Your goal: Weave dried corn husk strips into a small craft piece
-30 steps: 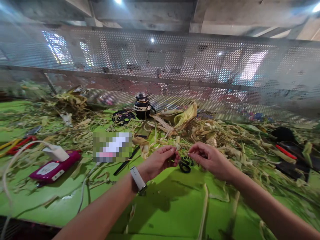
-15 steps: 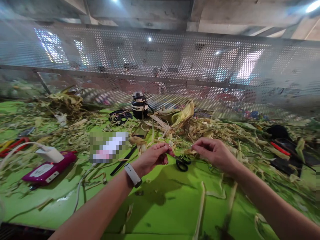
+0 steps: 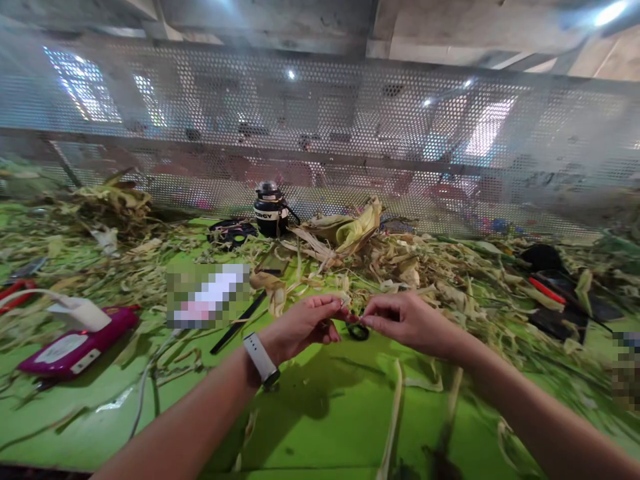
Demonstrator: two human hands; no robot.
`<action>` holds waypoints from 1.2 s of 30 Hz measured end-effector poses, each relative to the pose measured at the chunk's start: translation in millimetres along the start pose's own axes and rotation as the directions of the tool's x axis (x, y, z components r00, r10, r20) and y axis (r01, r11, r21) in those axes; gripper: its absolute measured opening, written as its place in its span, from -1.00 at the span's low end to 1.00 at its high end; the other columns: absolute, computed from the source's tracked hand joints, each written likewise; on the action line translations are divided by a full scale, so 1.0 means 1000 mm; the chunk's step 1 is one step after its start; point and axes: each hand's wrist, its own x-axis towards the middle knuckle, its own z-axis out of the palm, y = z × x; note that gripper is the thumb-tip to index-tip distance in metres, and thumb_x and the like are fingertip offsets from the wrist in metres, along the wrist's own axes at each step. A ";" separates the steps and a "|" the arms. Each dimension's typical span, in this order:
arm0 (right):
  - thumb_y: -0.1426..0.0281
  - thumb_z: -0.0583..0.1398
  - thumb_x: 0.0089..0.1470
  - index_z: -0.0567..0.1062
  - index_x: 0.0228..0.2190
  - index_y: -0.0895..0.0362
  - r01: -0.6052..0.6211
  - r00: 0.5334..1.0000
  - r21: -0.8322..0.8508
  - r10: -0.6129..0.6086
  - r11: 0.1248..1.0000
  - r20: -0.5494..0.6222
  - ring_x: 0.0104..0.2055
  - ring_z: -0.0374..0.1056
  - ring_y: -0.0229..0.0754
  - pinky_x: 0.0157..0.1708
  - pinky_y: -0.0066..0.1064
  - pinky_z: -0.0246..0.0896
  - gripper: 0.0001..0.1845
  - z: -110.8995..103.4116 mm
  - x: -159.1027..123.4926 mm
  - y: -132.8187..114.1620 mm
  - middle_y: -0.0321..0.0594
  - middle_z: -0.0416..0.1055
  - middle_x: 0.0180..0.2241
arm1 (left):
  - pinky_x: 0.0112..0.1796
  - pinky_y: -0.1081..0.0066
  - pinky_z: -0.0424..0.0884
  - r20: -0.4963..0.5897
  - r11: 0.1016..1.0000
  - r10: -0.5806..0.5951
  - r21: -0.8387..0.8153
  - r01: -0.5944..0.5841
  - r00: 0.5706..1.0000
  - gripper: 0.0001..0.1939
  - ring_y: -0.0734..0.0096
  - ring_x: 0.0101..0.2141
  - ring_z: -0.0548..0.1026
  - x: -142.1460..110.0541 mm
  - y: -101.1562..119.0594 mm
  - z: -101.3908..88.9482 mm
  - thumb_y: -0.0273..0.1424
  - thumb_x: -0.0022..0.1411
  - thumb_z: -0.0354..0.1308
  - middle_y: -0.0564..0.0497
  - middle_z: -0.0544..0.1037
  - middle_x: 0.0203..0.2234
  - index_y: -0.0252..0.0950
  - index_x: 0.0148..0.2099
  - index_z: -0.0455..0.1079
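Observation:
My left hand point(image 3: 313, 325), with a pale watch strap point(image 3: 261, 359) on its wrist, pinches something too small to make out. Close by on the right, my right hand point(image 3: 403, 323) is also closed in a pinch, its fingertips almost meeting the left ones. What lies between its fingers is too fine to name. Black scissor handles point(image 3: 358, 332) show on the table just behind the fingertips. Dried corn husks point(image 3: 360, 230) are heaped beyond both hands, and a long pale husk strip point(image 3: 392, 420) lies in front of them.
The green table point(image 3: 320, 433) carries scattered husk scraps. At left sit a magenta power device point(image 3: 80, 343) with a white plug point(image 3: 83, 315), and a blurred-out item point(image 3: 210, 293). A black bottle point(image 3: 271, 210) stands before the perforated metal screen point(image 3: 320, 120). A red-handled tool point(image 3: 547, 291) lies at right.
My right hand moved away from the left, then came back close to it. Both hands stayed pinched. The whole view has shifted, so surroundings appear further left.

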 end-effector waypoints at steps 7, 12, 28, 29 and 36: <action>0.33 0.10 0.12 0.46 -0.46 0.19 0.003 0.999 -0.011 -0.003 1.000 -0.038 -0.60 0.02 -0.39 -0.60 -0.55 -0.10 -0.78 0.005 0.002 0.003 -0.41 0.17 -0.64 | -0.60 0.60 0.30 0.076 0.996 -0.071 0.050 0.068 0.995 -0.72 0.59 -0.58 0.45 -0.002 -0.004 0.006 -0.22 0.06 0.23 0.05 0.50 -0.48 -0.33 -0.36 0.33; 0.33 0.11 0.12 0.47 -0.44 0.19 0.004 0.997 -0.067 -0.009 0.998 -0.072 -0.58 0.09 -0.38 -0.58 -0.54 -0.08 -0.78 0.004 0.003 0.004 -0.37 0.24 -0.61 | -0.62 0.64 0.24 0.070 0.993 -0.052 0.107 0.044 0.996 -0.72 0.67 -0.63 0.36 -0.006 -0.001 0.008 -0.19 0.07 0.21 0.16 0.41 -0.61 -0.32 -0.35 0.32; 0.42 0.12 0.09 0.50 -0.44 0.19 0.226 0.973 -0.209 -0.231 0.951 0.002 -0.49 0.25 -0.31 -0.43 -0.51 0.09 -0.83 0.006 0.001 -0.002 -0.27 0.40 -0.53 | -0.70 0.60 0.07 0.140 0.984 -0.140 0.129 0.122 0.980 -0.71 0.70 -0.75 0.28 -0.006 -0.003 0.012 -0.19 0.08 0.19 0.18 0.39 -0.63 -0.31 -0.35 0.27; 0.41 0.12 0.10 0.50 -0.44 0.19 0.225 0.973 -0.208 -0.229 0.952 0.005 -0.49 0.25 -0.31 -0.43 -0.51 0.09 -0.82 0.006 0.001 -0.001 -0.27 0.40 -0.53 | -0.70 0.60 0.04 0.147 0.987 -0.124 0.119 0.107 0.981 -0.72 0.72 -0.75 0.23 -0.006 -0.004 0.012 -0.20 0.10 0.18 0.21 0.33 -0.68 -0.31 -0.36 0.26; 0.40 0.13 0.09 0.50 -0.46 0.20 0.220 0.974 -0.207 -0.227 0.953 -0.010 -0.50 0.25 -0.31 -0.45 -0.51 0.09 -0.82 0.007 0.001 -0.001 -0.26 0.41 -0.54 | -0.67 0.55 -0.08 0.176 0.992 -0.061 0.119 0.040 0.983 -0.69 0.70 -0.70 0.00 -0.007 -0.002 0.013 -0.18 0.09 0.19 0.25 0.12 -0.72 -0.33 -0.39 0.25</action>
